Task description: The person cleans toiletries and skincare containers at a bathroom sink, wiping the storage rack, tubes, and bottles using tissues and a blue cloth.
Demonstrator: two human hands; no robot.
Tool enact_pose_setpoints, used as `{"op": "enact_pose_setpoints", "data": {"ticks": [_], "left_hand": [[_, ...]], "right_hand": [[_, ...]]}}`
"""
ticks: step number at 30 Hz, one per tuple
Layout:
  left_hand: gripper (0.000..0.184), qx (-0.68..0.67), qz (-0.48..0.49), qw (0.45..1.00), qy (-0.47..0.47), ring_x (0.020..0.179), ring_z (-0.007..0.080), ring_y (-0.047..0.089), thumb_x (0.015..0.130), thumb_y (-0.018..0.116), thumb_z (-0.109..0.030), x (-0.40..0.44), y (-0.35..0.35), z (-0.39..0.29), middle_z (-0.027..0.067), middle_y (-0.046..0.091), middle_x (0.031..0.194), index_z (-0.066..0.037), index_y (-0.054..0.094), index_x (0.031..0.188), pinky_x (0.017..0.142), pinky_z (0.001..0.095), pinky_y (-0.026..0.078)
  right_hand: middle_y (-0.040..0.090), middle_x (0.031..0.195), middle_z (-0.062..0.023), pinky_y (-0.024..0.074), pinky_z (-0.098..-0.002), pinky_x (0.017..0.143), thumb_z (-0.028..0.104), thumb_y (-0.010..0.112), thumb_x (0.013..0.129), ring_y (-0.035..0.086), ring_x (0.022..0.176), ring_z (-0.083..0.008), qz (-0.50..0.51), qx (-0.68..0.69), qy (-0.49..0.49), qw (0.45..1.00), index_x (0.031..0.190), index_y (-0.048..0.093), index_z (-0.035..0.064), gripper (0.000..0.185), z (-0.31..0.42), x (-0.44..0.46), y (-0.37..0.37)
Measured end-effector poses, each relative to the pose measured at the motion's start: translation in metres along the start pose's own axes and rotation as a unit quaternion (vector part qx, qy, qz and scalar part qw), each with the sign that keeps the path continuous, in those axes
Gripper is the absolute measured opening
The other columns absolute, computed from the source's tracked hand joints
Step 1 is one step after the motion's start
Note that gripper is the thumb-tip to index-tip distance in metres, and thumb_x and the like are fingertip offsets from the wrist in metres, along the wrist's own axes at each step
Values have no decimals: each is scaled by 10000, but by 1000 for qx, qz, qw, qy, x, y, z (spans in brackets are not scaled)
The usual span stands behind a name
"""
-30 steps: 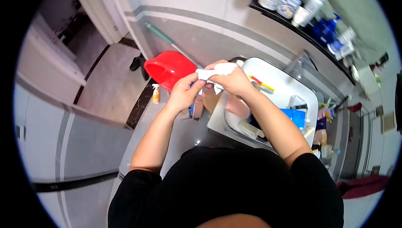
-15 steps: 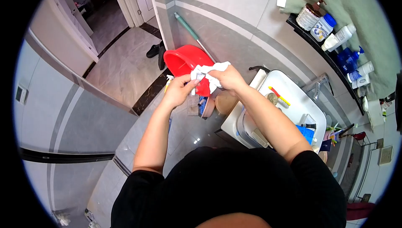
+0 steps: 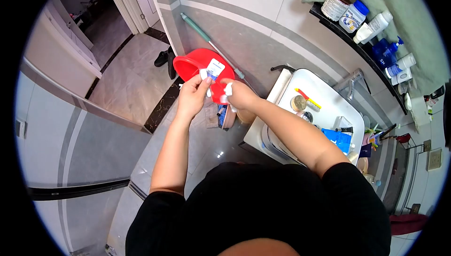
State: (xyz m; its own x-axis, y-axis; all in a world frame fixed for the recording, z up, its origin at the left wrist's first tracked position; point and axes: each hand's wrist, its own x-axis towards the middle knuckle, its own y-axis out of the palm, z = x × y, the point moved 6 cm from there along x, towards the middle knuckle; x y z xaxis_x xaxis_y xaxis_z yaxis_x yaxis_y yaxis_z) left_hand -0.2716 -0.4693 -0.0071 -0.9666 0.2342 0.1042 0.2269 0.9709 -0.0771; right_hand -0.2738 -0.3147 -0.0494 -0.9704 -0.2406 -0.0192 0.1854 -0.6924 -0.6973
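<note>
Between finger and thumb of my left hand [image 3: 190,98] is a white tube with a blue label [image 3: 215,68], its flat end tilted up and away from me. My right hand [image 3: 243,97] is closed on a crumpled white tissue [image 3: 229,90], a little to the right of the tube. Both hands are held in the air in front of a red plastic basin [image 3: 192,63], which shows behind them. The lower part of the tube is hidden by my left fingers.
At the right stands a white washbasin [image 3: 300,79] holding a red-and-yellow stick [image 3: 307,98], a round jar [image 3: 298,103] and a blue packet [image 3: 337,139]. Several bottles line a black shelf [image 3: 324,18]. A green-handled pole [image 3: 196,28] leans on the wall; black shoes [image 3: 162,58] lie by the doorway.
The tissue that lay across both hands is now bunched in my right hand. The hands have parted slightly, and the tube has come into sight in my left. The view has shifted a little.
</note>
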Motion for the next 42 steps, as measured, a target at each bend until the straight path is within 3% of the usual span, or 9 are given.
{"op": "enact_pose_setpoints", "data": {"ticks": [9,19,23,24,27,32,36,39,42], "left_hand": [[191,33,-15,999,33,662,47,509,957,514,-192,-8,-7,22,-19,597,760,-41,626,925,617,201,399],[222,-4,-94,994,59,621,62,538,945,549,-232,-14,-29,9,-2,589,684,-32,625,889,579,222,419],[219,-10,-97,995,25,619,61,538,944,549,-228,-11,-43,18,-6,587,679,-30,625,889,581,221,417],[214,-3,-84,996,17,636,61,543,942,552,-225,-10,-45,21,-6,589,691,-30,627,894,576,224,420],[212,29,-50,998,23,648,62,543,942,552,-223,-4,-38,31,-5,593,709,-34,632,890,566,225,417],[243,-156,0,984,-88,739,129,617,965,497,-211,10,-16,57,38,603,801,-19,588,1084,669,265,514],[274,212,-14,970,-118,609,146,604,939,516,-229,28,-44,100,70,595,674,2,632,851,473,294,469],[249,435,-38,897,-61,729,357,646,888,559,-257,41,-58,137,173,653,740,-26,644,926,675,401,497],[335,527,-11,832,-171,938,356,625,875,582,-299,47,-66,168,187,649,993,-47,607,1095,793,415,496]], "right_hand": [[648,923,-49,490,-246,701,366,555,921,618,802,-119,131,604,106,779,1100,587,25,386,23,-3,9],[657,947,-128,466,-299,740,270,548,889,615,887,-160,44,341,113,932,1012,631,-24,329,1,43,84],[555,1159,-86,412,-315,837,201,491,905,504,1026,-133,89,431,60,896,1223,521,26,364,46,42,27],[585,1039,-32,411,-273,778,259,500,924,508,918,-104,29,607,75,791,1195,555,30,359,43,44,28],[593,894,7,402,-238,725,308,537,927,494,809,-74,-5,480,47,876,1123,612,30,348,35,38,15],[596,763,7,402,-190,530,196,612,903,497,615,-59,-148,492,148,845,972,655,17,197,-6,26,-9],[609,776,-8,463,-181,575,211,598,915,541,648,-64,-208,518,146,817,956,644,16,205,-40,9,-47],[613,797,-13,475,-186,586,212,600,913,555,671,-73,-233,560,143,782,965,634,20,201,-45,-7,-68],[616,818,-19,487,-190,603,210,600,913,565,694,-79,-236,585,124,766,970,627,26,195,-48,-21,-82]]}}
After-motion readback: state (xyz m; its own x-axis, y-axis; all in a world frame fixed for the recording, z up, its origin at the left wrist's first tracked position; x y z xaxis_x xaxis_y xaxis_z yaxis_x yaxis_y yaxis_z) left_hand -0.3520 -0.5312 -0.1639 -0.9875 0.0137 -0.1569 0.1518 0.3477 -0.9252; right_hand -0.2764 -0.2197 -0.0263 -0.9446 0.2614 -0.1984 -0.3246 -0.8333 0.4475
